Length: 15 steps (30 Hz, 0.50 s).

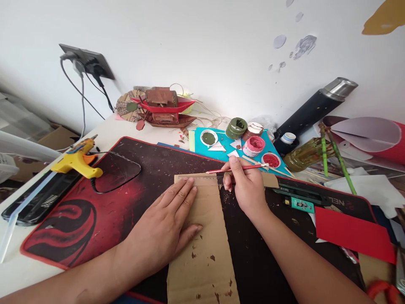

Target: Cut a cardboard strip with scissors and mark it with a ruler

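A long strip of brown cardboard [210, 236] with dark paint specks lies on the mat in front of me. Across its far end rests a clear ruler [204, 180]. My left hand [169, 215] lies flat on the strip, fingers outstretched, the fingertips touching the ruler. A red-and-white pencil [234, 169] is pinched in my right hand [245, 183], just right of the strip's far end. The pencil's point aims left, over the strip's far edge; whether it touches the cardboard I cannot tell.
A yellow glue gun [79, 160] sits at the left with its cord. Model boats [166, 107] stand by the wall. Paint jars [254, 145] are on a blue sheet [205, 154]. At the right are a box cutter [300, 191], red paper [352, 234] and a black flask [311, 109].
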### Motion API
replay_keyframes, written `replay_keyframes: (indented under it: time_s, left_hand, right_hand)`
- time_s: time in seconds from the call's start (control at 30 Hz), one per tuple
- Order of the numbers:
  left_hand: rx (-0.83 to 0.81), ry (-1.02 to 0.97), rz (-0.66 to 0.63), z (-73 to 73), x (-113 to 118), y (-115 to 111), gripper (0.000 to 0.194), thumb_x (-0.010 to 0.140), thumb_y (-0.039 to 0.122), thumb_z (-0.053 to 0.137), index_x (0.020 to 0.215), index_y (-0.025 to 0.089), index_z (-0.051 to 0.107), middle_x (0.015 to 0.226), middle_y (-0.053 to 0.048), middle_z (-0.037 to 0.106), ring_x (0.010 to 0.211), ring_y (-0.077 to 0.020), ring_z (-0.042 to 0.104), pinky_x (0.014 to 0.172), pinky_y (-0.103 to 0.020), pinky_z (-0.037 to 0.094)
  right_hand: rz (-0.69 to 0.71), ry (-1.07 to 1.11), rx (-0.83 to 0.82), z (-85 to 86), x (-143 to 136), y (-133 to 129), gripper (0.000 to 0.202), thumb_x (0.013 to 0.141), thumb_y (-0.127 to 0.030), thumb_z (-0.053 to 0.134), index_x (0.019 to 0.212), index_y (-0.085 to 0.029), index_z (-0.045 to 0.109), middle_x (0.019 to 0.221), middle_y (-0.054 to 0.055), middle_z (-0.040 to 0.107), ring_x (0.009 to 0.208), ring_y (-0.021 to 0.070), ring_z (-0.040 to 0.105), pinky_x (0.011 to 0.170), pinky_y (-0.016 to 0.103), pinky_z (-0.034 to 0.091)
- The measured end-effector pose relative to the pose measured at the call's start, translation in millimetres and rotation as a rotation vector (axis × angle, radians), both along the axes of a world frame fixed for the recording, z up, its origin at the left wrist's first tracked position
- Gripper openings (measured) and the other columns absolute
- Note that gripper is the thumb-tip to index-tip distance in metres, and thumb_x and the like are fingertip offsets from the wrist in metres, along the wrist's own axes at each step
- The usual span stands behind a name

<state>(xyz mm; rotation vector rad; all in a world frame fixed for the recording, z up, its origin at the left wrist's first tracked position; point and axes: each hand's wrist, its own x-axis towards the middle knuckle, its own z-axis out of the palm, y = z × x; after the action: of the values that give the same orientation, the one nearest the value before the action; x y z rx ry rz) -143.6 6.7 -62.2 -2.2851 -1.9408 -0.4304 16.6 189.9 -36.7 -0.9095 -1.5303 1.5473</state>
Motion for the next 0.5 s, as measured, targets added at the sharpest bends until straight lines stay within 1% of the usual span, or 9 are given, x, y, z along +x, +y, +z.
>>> replay_keyframes:
  time_s: [0.13, 0.2, 0.27, 0.37, 0.5]
  left_hand:
    - [0.025, 0.009, 0.001, 1.6, 0.8, 0.4, 0.075, 0.112, 0.051, 0.05, 0.167, 0.002, 0.039, 0.175, -0.025, 0.043, 0.162, -0.0371, 0.043, 0.129, -0.051, 0.044]
    - [0.04, 0.031, 0.002, 3.3, 0.8, 1.1, 0.075, 0.112, 0.051, 0.049, 0.166, -0.001, 0.04, 0.174, -0.027, 0.042, 0.16, -0.0386, 0.044, 0.127, -0.051, 0.046]
    - [0.043, 0.054, 0.005, 4.9, 0.6, 1.9, 0.075, 0.112, 0.052, 0.047, 0.164, -0.002, 0.042, 0.171, -0.029, 0.045, 0.158, -0.0401, 0.046, 0.124, -0.052, 0.048]
    - [0.033, 0.076, 0.005, 5.6, 0.2, 3.0, 0.074, 0.113, 0.053, 0.045, 0.163, -0.002, 0.043, 0.168, -0.028, 0.05, 0.156, -0.0397, 0.049, 0.122, -0.052, 0.05]
    - [0.033, 0.09, 0.001, 4.5, -0.1, 3.0, 0.074, 0.113, 0.054, 0.041, 0.163, 0.0, 0.044, 0.168, -0.026, 0.051, 0.155, -0.0385, 0.05, 0.121, -0.051, 0.051]
  right_hand:
    - [-0.023, 0.0, 0.004, -0.4, -2.1, 4.5, 0.061, 0.092, -0.081, 0.072, 0.076, -0.021, 0.069, 0.05, -0.003, 0.056, 0.043, 0.0128, 0.052, 0.042, 0.023, 0.038]
    - [-0.03, 0.002, 0.001, 0.0, -3.7, 6.7, 0.062, 0.091, -0.082, 0.071, 0.076, -0.021, 0.07, 0.05, -0.003, 0.056, 0.043, 0.0126, 0.052, 0.042, 0.023, 0.037]
    - [-0.028, 0.005, 0.002, 0.2, -4.9, 8.2, 0.062, 0.092, -0.081, 0.071, 0.075, -0.021, 0.069, 0.049, -0.003, 0.056, 0.043, 0.0124, 0.051, 0.042, 0.023, 0.037]
    - [-0.014, 0.006, 0.02, -0.5, -5.4, 8.6, 0.061, 0.093, -0.079, 0.072, 0.074, -0.021, 0.068, 0.05, -0.003, 0.056, 0.043, 0.012, 0.051, 0.042, 0.023, 0.037]
    - [-0.008, -0.006, 0.033, -2.4, -4.4, 7.8, 0.058, 0.097, -0.076, 0.069, 0.077, -0.022, 0.07, 0.05, -0.003, 0.056, 0.043, 0.0123, 0.052, 0.043, 0.023, 0.039]
